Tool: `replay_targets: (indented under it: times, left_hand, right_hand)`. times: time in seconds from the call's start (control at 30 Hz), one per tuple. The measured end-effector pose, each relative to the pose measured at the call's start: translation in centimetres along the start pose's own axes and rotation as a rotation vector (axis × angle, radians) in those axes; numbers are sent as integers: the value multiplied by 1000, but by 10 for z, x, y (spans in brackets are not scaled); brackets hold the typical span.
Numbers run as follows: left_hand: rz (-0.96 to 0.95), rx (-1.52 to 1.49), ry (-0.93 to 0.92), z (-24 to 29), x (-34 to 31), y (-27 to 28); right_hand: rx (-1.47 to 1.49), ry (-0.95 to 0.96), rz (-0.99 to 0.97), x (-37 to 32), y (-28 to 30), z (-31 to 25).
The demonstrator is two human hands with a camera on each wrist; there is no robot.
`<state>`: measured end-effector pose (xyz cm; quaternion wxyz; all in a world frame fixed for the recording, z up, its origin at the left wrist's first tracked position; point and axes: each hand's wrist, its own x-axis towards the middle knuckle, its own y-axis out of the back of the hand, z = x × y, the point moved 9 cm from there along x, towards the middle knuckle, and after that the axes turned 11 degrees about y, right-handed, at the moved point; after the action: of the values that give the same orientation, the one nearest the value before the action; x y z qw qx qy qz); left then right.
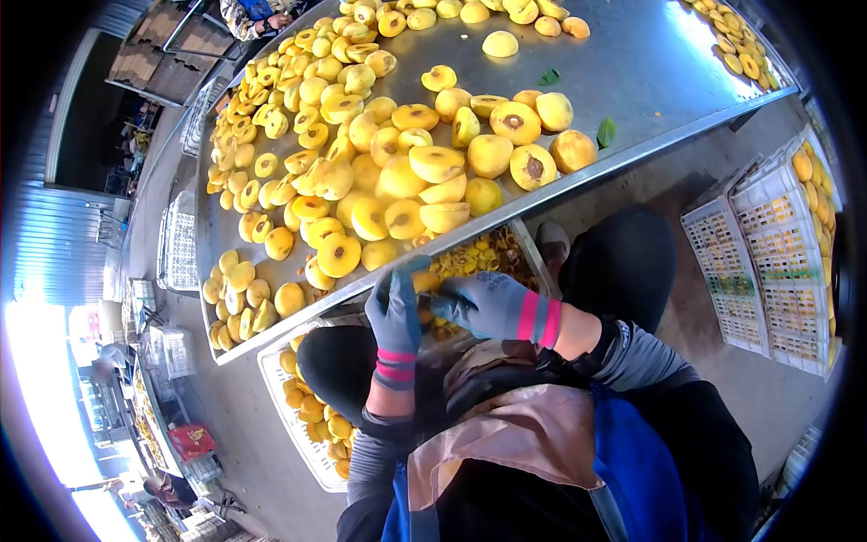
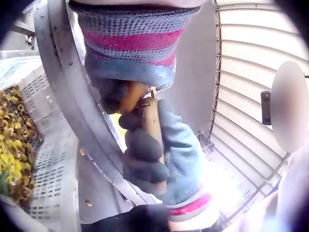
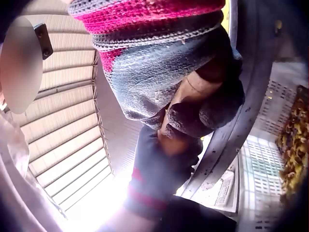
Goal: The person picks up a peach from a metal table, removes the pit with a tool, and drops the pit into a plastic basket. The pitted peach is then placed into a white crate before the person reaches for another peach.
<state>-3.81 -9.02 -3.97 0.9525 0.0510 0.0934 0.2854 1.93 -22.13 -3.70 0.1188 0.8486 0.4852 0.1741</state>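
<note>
Both hands wear grey-blue gloves with pink-striped cuffs and meet just off the near edge of the metal table. My left hand (image 1: 395, 312) holds a yellow-orange peach piece (image 2: 133, 96), largely covered by the fingers. The right hand (image 1: 501, 307) grips a tool by its light wooden handle (image 2: 153, 135), fingers wrapped round it. A thin metal end of the tool points at the fruit in the left wrist view; its shape is mostly hidden. Many halved peaches (image 1: 339, 256) lie on the table just beyond the hands, some cut side up with brown centres.
The metal table (image 1: 632, 81) has a raised rim. Beneath it, a crate holds yellow scraps (image 1: 483, 257). A white crate (image 1: 307, 452) of peaches stands by the left knee, and stacked white crates (image 1: 750, 262) stand at right. Another person (image 1: 262, 18) is at the far left end.
</note>
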Motion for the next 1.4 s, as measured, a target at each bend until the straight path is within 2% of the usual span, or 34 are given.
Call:
replay_targets:
  times: [0.1, 0.2, 0.3, 0.4, 0.43, 0.47, 0.5, 0.57, 0.6, 0.63, 0.67, 0.7, 0.73, 0.8, 0.83, 0.9, 0.97, 1.0, 1.07, 1.1, 1.17, 1.2, 1.23, 1.3, 1.33, 1.4]
  left_hand:
    - [7, -30, -20, -5, 0, 3]
    - [-24, -110, 21, 1, -4, -2]
    - [11, -269, 179, -15, -4, 1]
    - [-23, -419, 229, -41, -1, 8]
    - [-24, -501, 259, -49, -2, 10]
    - [-60, -553, 290, -35, -8, 6]
    - [-5, -502, 262, -37, -9, 11]
    - [173, -387, 192, -42, -15, 36]
    - [251, -155, -18, -18, -26, 51]
    - [221, -178, -14, 0, -37, 62]
    - [190, -200, -10, 18, -47, 72]
    - [272, -63, -24, 13, -56, 102]
    - [439, 213, -177, 34, -76, 130]
    - [543, 187, -175, 34, -106, 197]
    - [485, -118, -24, 1, -114, 239]
    - [663, 105, -17, -35, -150, 308]
    - [756, 242, 258, -103, -194, 347]
    - [730, 273, 529, -169, -220, 366]
    - [668, 406, 766, -230, -268, 377]
    - [636, 505, 708, -234, -256, 375]
    - [724, 341, 469, -183, -202, 376]
    - [680, 406, 253, -125, -163, 346]
    - [653, 461, 35, -58, -126, 311]
    - [484, 716, -192, 43, -60, 214]
    - [359, 762, -336, 62, -28, 163]
    - [165, 887, -593, 82, 23, 72]
  right_hand:
    - [50, 7, -74, 0, -1, 0]
    - [-44, 68, -61, -2, 3, -11]
    - [-164, 10, -126, -2, 2, -19]
    - [61, 228, 106, -4, -10, 0]
    - [235, 45, 45, -5, -8, 6]
    - [406, -138, -24, -8, -1, 0]
    - [573, -317, -100, -13, -4, 0]
    - [621, -312, -19, -18, -10, 36]
    - [292, -145, 37, -11, -1, 42]
    - [60, -172, -48, -10, -4, 46]
    - [-133, -122, -117, -11, -12, 52]
    - [-423, -67, -108, -18, -19, 72]
    - [-498, -166, -210, -25, -30, 99]
    - [-575, -261, -350, -22, -38, 96]
    - [-616, -320, -418, -25, -40, 98]
    - [-597, -269, -420, -24, -42, 99]
    - [-583, -270, -400, -23, -41, 94]
    - [-574, -244, -370, -25, -44, 103]
    - [-578, -255, -438, -27, -58, 100]
    - [-601, -280, -430, -22, -51, 96]
    - [-501, -214, -376, -13, -46, 78]
    - [-499, -185, -298, -11, -41, 67]
    - [-495, -138, -230, -5, -36, 56]
    - [-386, -132, -162, 2, -33, 46]
    - [-325, -122, -130, 4, -31, 42]
    - [-347, 26, 1, 6, -18, 24]
